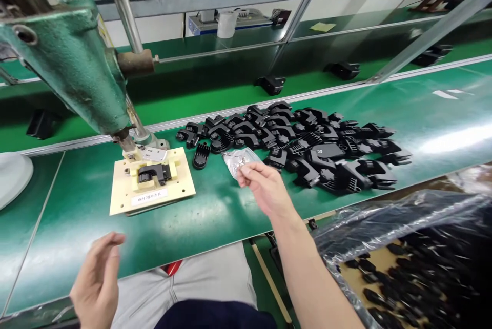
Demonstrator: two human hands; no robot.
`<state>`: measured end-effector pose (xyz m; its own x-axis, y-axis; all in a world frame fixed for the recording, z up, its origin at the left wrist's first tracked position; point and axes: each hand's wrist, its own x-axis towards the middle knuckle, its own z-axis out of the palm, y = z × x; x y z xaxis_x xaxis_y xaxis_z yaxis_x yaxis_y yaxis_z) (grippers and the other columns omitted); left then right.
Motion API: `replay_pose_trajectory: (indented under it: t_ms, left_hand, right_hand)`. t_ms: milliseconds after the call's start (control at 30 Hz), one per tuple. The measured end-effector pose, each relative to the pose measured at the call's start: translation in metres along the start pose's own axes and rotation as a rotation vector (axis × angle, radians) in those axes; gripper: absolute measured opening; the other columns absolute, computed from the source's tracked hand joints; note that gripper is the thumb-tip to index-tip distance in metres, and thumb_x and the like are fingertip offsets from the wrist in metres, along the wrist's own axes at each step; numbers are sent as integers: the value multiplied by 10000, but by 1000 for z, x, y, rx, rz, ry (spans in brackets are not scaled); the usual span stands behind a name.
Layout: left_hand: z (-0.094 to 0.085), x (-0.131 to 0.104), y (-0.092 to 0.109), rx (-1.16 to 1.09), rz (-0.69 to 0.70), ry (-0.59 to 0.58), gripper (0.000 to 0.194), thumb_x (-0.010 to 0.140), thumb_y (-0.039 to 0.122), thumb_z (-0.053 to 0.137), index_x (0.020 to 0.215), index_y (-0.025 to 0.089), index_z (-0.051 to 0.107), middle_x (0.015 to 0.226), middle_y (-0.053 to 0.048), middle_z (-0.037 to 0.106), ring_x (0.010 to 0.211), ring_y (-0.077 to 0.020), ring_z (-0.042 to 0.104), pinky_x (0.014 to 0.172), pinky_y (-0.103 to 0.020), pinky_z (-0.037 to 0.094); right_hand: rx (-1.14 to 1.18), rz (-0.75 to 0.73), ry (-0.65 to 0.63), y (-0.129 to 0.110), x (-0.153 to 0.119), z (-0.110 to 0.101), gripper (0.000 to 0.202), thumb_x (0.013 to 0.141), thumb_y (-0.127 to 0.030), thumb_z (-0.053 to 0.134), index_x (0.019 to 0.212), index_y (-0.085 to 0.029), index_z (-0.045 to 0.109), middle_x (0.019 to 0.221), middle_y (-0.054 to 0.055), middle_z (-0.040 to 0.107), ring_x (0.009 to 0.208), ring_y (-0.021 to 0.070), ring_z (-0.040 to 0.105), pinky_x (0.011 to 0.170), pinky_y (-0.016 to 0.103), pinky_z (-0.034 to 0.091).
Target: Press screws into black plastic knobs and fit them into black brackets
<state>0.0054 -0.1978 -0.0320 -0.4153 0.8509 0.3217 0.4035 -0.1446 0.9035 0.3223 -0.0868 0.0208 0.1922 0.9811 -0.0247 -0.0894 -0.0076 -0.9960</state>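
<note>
My right hand (pixel 263 183) pinches thumb and fingers together at the near edge of a small clear plastic bag (pixel 236 160) with tiny shiny pieces in it. What the fingertips hold is too small to make out. My left hand (pixel 100 272) hovers at the bench's front edge, fingers curved and apart, holding nothing. Ahead of it a black clamp-shaped plastic part (pixel 151 173) sits in a cream fixture plate (pixel 179 178) with a white label. Above that fixture stands a green press (pixel 73 62). A single black toothed part (pixel 201 156) lies between plate and bag.
Many black plastic parts (pixel 326 152) are heaped to the right of the bag. Black parts also ride the green conveyor belt (pixel 226 98) behind. A plastic-lined box (pixel 353 293) of small black pieces is at lower right, and a white round object (pixel 13 178) at left.
</note>
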Motion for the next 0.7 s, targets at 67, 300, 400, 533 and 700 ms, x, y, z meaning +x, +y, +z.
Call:
replay_pose_trajectory:
  t_ms: [67, 300, 400, 533, 700]
  left_hand:
    - [10, -2, 15, -45, 26, -143, 177, 854, 242, 586, 1017, 211, 649, 854, -26, 693, 787, -151, 670, 698, -235, 561]
    - [41, 6, 40, -21, 469, -277, 319, 823, 36, 566, 1095, 195, 608, 867, -66, 672, 832, -174, 654, 717, -299, 566]
    - [39, 10, 31, 147, 758, -282, 491, 779, -37, 576, 1223, 169, 543, 888, -88, 670, 864, -197, 646, 766, -356, 567]
    - [31, 12, 16, 272, 918, -354, 552, 789, -35, 557, 1311, 126, 480, 838, -90, 679, 856, -214, 650, 738, -360, 565]
    - [30, 9, 15, 256, 873, -352, 549, 794, -23, 548, 1313, 141, 483, 769, -69, 678, 790, -201, 643, 689, -337, 551]
  right_hand:
    - [146, 99, -103, 1, -18, 26, 208, 645, -351, 721, 662, -170, 619, 609, 7, 598, 521, 104, 494, 502, 248, 380]
    - [320, 364, -347, 28, -69, 102, 156, 682, -277, 674, 617, -161, 591, 554, -22, 575, 478, 70, 463, 479, 209, 355]
    - [370, 470, -408, 36, -81, 117, 133, 663, -247, 638, 589, -161, 569, 495, -44, 515, 436, 56, 415, 446, 193, 319]
    - [393, 557, -401, 41, -91, 127, 94, 641, -224, 578, 575, -166, 545, 449, -64, 441, 393, 48, 345, 399, 183, 248]
    - [317, 519, -386, 43, -96, 129, 100, 656, -239, 543, 583, -174, 522, 456, -64, 422, 401, 53, 332, 407, 190, 253]
